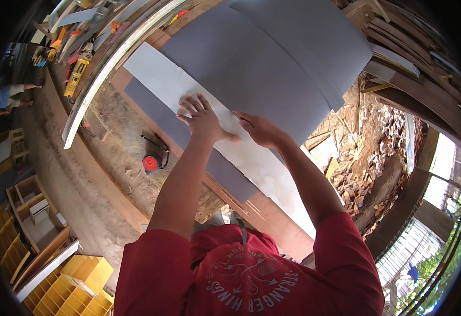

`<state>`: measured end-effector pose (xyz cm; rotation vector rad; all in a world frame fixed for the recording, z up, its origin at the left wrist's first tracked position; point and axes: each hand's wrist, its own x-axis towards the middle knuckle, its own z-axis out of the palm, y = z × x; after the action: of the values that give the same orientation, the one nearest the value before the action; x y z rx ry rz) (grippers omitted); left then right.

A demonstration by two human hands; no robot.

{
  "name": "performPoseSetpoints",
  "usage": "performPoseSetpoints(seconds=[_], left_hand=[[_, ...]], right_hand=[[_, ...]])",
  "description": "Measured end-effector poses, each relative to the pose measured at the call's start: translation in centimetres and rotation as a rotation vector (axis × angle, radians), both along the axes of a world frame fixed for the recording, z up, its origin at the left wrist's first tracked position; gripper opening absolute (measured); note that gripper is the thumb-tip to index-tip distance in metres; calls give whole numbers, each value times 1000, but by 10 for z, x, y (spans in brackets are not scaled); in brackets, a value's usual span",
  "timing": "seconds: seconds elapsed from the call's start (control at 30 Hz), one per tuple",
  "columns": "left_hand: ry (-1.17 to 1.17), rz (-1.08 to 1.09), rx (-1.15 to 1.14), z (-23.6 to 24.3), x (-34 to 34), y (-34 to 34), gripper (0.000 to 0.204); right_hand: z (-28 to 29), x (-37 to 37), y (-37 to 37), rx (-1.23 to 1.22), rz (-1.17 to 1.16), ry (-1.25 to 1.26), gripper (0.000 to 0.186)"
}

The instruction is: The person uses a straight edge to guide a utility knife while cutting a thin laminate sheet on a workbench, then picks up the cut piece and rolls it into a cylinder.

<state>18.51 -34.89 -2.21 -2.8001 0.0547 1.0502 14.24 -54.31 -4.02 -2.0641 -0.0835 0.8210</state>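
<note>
A long, whitish flat strip [159, 68] lies diagonally across a large grey sheet [272, 63]. More grey sheet shows on the strip's near side, above a brown board [275, 213]. My left hand [203, 120] rests flat on the strip with its fingers and thumb spread. Just to its right, my right hand [259, 130] is closed at the strip's far edge, with the index finger stretched along it. A small dark bit shows at those fingertips; the rest of what they hold is hidden, and I cannot name it.
Left of the work, a red round-topped tool [149, 164] sits on the dusty ground. A yellow power tool [76, 76] lies beyond a pale curved-looking rail [96, 79]. Yellow compartment shelves [85, 274] stand lower left. A person [3, 100] is at far left. Wood scraps [357, 158] litter the right.
</note>
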Motion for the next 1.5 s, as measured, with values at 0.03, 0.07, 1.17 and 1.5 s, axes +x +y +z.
performPoseSetpoints(seconds=[0.03, 0.07, 1.17, 1.5], left_hand=[[-17, -2, -5, 0, -1, -1, 184], [-18, -4, -5, 0, -1, 0, 184], [-27, 38, -4, -18, -1, -4, 191], [-246, 151, -450, -29, -25, 46, 159]], right_hand=[[0, -7, -6, 9, -10, -8, 51], [2, -13, -9, 9, -12, -10, 51], [-3, -170, -88, -256, -363, -225, 58], [7, -187, -40, -446, -328, -315, 103]])
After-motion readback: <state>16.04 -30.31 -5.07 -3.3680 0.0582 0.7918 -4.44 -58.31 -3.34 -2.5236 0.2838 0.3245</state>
